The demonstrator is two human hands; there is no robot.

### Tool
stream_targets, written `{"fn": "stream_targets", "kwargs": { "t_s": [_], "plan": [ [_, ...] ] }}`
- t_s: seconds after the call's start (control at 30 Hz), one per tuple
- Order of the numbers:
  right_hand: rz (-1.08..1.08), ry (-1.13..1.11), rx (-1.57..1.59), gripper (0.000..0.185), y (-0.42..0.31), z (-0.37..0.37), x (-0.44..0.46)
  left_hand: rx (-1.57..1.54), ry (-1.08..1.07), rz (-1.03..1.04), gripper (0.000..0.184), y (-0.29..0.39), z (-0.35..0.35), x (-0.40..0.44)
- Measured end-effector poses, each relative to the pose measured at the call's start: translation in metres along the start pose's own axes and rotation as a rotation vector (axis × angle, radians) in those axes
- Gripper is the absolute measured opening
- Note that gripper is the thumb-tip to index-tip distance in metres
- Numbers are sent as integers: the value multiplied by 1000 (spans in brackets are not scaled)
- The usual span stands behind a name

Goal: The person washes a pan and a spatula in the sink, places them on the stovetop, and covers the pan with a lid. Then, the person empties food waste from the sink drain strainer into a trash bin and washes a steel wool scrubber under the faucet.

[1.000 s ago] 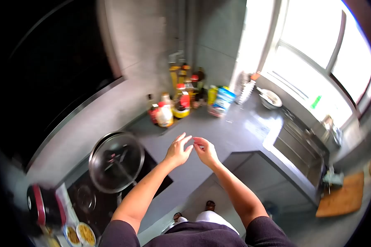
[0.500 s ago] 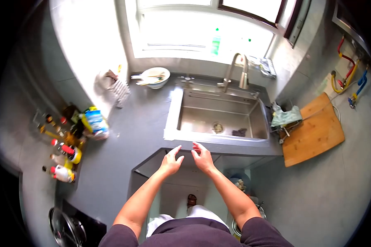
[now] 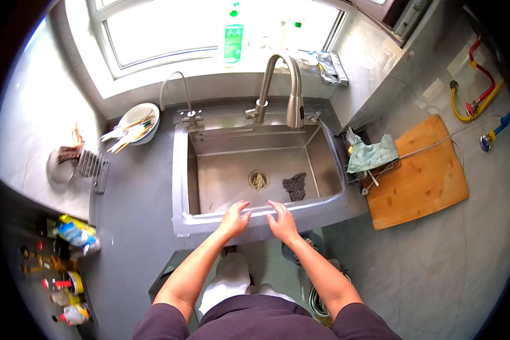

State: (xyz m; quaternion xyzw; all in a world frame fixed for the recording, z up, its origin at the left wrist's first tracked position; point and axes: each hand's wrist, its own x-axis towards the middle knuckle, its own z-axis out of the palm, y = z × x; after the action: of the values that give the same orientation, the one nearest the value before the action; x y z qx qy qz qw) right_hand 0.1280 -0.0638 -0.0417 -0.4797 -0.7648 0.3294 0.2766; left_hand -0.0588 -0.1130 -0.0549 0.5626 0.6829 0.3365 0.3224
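My left hand [image 3: 234, 220] and my right hand [image 3: 282, 220] are side by side at the front rim of a steel sink [image 3: 238, 164], a small gap between them. Both are empty, fingers apart and pointing towards the basin. Inside the basin, a dark grey cloth [image 3: 295, 186] lies to the right of the drain [image 3: 259, 180], which has some pale scraps on it. Behind the basin rises a curved metal faucet [image 3: 296, 107], with a thinner tap [image 3: 191, 113] to its left.
A bowl with chopsticks [image 3: 143, 120] stands left of the sink. Bottles [image 3: 71, 289] and a blue packet [image 3: 78, 234] are at lower left. A green bottle [image 3: 233, 39] is on the windowsill. On the right are a cutting board [image 3: 422, 175] and a pale green cloth [image 3: 374, 156].
The view has turned right from the stove corner to the sink and come closer to it. My hands have moved from over the counter corner to the sink's front rim, staying empty.
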Motion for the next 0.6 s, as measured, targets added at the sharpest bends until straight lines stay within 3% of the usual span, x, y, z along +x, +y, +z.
{"fn": "stream_targets", "kwargs": {
  "t_s": [0.17,0.33,0.43,0.47,0.57,0.6],
  "plan": [
    [171,-156,-102,40,20,6,63,23,-160,-122,41,-41,2,67],
    [448,-631,-347,41,72,38,123,139,-383,-199,42,-104,44,118],
    [509,-833,-355,45,108,66,138,494,-598,-372,48,-141,58,137],
    [448,-838,-376,40,118,75,138,553,-649,-473,60,-159,61,139],
    [760,-1172,-765,31,156,105,168,546,-557,-838,69,-139,16,140],
    [707,-971,-703,24,158,98,163,545,-565,-853,71,-156,20,137]
  ]
}}
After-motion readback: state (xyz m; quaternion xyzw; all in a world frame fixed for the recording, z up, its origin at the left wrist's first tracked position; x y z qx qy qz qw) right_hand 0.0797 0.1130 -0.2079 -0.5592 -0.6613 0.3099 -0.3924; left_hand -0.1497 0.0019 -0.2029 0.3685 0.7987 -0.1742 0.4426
